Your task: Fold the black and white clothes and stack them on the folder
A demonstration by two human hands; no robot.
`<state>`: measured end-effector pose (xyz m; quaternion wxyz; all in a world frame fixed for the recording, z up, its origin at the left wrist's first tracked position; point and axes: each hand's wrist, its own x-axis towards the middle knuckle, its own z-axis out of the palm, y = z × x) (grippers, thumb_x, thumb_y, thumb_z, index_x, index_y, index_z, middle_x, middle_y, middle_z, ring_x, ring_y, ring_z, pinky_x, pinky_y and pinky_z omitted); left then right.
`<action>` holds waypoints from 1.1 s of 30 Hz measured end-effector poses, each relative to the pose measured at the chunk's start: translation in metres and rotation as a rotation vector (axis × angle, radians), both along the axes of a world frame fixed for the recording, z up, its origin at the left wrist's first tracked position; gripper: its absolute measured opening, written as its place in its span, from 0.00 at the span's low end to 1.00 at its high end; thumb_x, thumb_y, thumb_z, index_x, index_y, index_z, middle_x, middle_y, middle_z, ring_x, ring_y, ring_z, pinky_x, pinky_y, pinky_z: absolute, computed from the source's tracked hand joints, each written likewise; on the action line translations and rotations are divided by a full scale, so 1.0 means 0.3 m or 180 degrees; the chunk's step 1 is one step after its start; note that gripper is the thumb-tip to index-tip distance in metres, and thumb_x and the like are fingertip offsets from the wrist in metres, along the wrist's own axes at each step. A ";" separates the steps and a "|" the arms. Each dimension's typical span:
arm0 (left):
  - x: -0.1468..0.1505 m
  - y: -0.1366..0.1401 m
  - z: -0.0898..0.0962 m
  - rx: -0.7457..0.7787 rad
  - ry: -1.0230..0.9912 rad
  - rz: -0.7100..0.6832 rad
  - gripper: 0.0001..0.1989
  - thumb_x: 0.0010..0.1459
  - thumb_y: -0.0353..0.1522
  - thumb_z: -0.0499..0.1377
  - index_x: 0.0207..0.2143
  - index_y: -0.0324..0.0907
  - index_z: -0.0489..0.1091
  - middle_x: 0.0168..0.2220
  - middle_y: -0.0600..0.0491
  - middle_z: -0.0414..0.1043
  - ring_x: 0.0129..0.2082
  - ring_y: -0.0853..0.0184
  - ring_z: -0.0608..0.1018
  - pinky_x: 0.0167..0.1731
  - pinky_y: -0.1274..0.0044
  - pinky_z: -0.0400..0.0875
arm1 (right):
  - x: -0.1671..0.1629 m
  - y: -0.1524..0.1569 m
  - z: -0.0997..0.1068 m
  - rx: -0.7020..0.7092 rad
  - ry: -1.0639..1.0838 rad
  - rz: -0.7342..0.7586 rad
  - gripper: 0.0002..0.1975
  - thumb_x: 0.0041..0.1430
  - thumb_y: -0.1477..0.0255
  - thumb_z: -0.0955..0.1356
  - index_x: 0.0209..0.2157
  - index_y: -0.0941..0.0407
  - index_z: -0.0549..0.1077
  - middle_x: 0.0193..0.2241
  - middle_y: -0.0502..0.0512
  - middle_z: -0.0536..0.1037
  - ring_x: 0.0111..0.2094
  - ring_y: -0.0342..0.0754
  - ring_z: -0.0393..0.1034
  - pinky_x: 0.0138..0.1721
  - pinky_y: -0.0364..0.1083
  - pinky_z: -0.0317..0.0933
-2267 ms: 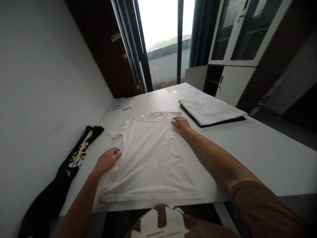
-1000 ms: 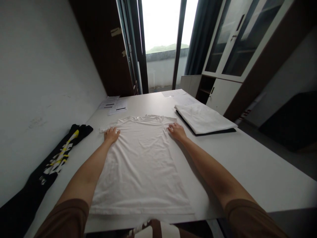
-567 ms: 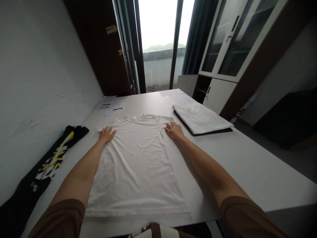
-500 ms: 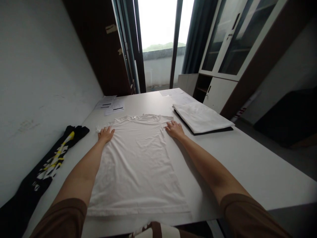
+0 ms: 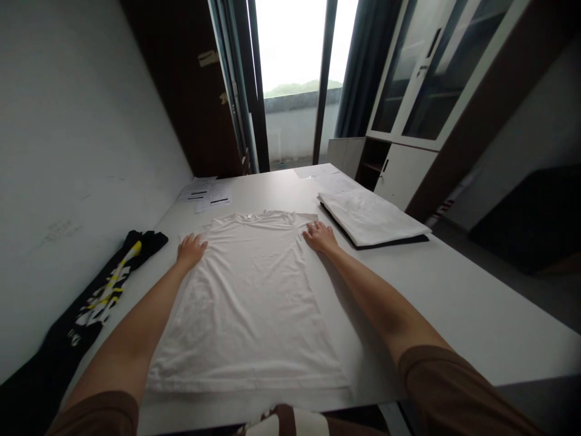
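Observation:
A white T-shirt lies spread on the white table, its collar at the far end and its hem near me. Light creases run across its body. My left hand rests on the shirt's left sleeve area, fingers extended and a little bent. On the opposite side, my right hand lies flat at the right sleeve with its fingers apart. The left sleeve is mostly hidden beneath my hand.
A folded white cloth lies on a dark one at the right. Black garments with yellow and white print lie along the left wall. Paper sheets are at the far left of the white table. A cabinet stands beyond.
My left hand has shifted slightly, and the shirt's lower left side has spread further left. My right hand stays at the right sleeve. The view has tilted a little.

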<state>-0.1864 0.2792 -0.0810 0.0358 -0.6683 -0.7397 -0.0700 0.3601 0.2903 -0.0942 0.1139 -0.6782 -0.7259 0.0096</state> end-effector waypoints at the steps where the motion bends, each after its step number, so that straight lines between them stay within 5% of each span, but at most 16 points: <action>1: 0.045 0.003 -0.002 0.0032 0.0005 -0.0192 0.32 0.71 0.46 0.44 0.69 0.36 0.58 0.73 0.38 0.51 0.72 0.48 0.54 0.68 0.55 0.49 | -0.001 0.002 0.002 -0.0007 -0.0005 0.0001 0.31 0.74 0.52 0.55 0.69 0.54 0.62 0.71 0.65 0.56 0.71 0.60 0.46 0.68 0.63 0.41; 6: 0.293 -0.009 -0.024 0.0076 0.0001 -0.1172 0.28 0.72 0.46 0.47 0.67 0.44 0.62 0.72 0.46 0.54 0.72 0.55 0.55 0.69 0.59 0.50 | 0.003 0.020 -0.002 -0.0033 -0.0020 -0.0035 0.30 0.74 0.54 0.55 0.69 0.54 0.61 0.71 0.65 0.54 0.71 0.59 0.45 0.68 0.62 0.39; 15: 0.584 -0.184 0.025 -0.0553 -0.0018 -0.2141 0.33 0.72 0.51 0.46 0.73 0.50 0.53 0.76 0.46 0.39 0.75 0.52 0.45 0.71 0.56 0.43 | 0.050 0.065 0.009 -0.0381 -0.0027 0.0194 0.35 0.72 0.52 0.58 0.72 0.57 0.57 0.73 0.67 0.50 0.73 0.59 0.41 0.69 0.60 0.39; 22: 0.737 -0.283 0.005 -0.0777 -0.0128 -0.2199 0.37 0.72 0.54 0.40 0.75 0.48 0.44 0.76 0.46 0.34 0.76 0.52 0.41 0.71 0.53 0.37 | 0.032 -0.023 0.011 0.0217 0.0139 0.0418 0.31 0.75 0.57 0.57 0.72 0.56 0.58 0.72 0.65 0.53 0.72 0.56 0.45 0.69 0.56 0.45; 28: 0.790 -0.300 -0.012 -0.0473 -0.0203 -0.2057 0.36 0.72 0.54 0.40 0.74 0.47 0.50 0.76 0.45 0.39 0.75 0.53 0.44 0.71 0.54 0.40 | -0.175 -0.145 0.072 0.0339 0.0231 0.1157 0.29 0.75 0.56 0.58 0.71 0.52 0.60 0.73 0.60 0.52 0.73 0.55 0.42 0.71 0.59 0.37; 33: 0.784 -0.267 -0.030 -0.0072 -0.0289 -0.1696 0.36 0.73 0.51 0.38 0.72 0.39 0.56 0.74 0.41 0.49 0.74 0.54 0.53 0.71 0.58 0.48 | -0.324 -0.233 0.049 0.0054 0.0357 0.1542 0.28 0.74 0.56 0.58 0.70 0.51 0.62 0.72 0.62 0.55 0.72 0.57 0.46 0.70 0.60 0.42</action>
